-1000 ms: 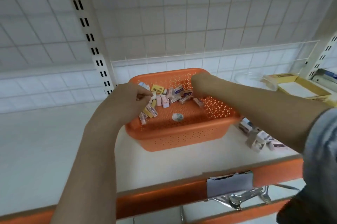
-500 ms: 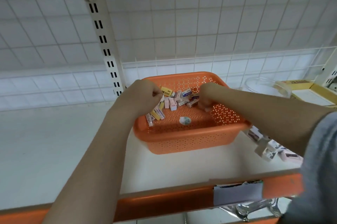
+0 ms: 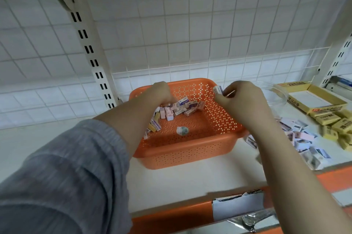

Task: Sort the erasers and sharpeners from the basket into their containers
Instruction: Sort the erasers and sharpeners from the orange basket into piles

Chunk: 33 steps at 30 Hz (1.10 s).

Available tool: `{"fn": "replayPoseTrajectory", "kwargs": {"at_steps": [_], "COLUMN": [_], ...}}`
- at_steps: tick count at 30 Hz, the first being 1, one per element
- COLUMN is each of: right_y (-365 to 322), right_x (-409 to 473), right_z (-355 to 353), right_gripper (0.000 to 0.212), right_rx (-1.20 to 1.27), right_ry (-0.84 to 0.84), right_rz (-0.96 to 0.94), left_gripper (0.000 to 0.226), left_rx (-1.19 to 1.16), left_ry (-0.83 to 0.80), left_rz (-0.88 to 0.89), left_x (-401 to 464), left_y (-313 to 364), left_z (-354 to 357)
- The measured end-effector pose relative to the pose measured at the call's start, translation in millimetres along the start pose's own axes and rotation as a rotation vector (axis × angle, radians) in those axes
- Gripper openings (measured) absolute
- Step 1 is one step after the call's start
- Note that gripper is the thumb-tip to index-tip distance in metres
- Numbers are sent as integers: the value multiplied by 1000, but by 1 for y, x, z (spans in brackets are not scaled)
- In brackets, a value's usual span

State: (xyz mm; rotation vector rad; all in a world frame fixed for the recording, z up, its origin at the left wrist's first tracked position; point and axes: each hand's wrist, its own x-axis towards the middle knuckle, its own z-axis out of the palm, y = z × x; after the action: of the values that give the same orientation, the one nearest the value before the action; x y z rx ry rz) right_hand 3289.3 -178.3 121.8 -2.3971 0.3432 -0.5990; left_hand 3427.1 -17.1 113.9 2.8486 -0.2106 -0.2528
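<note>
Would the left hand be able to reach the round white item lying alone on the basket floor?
Probably yes: the left hand is inside the orange basket, and the round white item lies uncovered nearby.

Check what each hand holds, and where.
Right hand pinches a small white boxed eraser by its lower end. Left hand is down in the pile; grip unclear.

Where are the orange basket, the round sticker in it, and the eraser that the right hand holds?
orange basket [image 3: 182, 154], head view: its front wall.
round sticker [image 3: 182, 130], head view: its middle.
eraser [image 3: 217, 89] in the right hand [image 3: 242, 100], head view: its visible end.
</note>
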Motion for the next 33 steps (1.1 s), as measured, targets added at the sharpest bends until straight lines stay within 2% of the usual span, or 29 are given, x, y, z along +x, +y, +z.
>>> {"fn": "replayPoseTrajectory", "kwargs": {"at_steps": [5,13,18,22,28,33], "right_y": [11,15,13,10,8,23], "right_x": [-9,-12,-17,-28,-52,-77], "right_z": [-6,-10,-16,-23,-33,-52], "right_gripper": [13,11,11,8,6,3], "right_rx": [96,141,163,221,259,290], "right_ry": [15,-16,6,51,149,221], "right_rz": [70,64,60,64,76,116], "left_gripper": [37,17,29,32,14,14], "left_rx": [44,85,75,-76,-322,-438], "left_ry": [-1,36,-35,23,116,220], "left_rz": [-39,-88,-79,-51,151,222], "left_x": [6,4,-3,-17,-60,-100], "left_y": [5,16,17,14,14,23], "left_z": [13,18,7,-9,-10,7]}}
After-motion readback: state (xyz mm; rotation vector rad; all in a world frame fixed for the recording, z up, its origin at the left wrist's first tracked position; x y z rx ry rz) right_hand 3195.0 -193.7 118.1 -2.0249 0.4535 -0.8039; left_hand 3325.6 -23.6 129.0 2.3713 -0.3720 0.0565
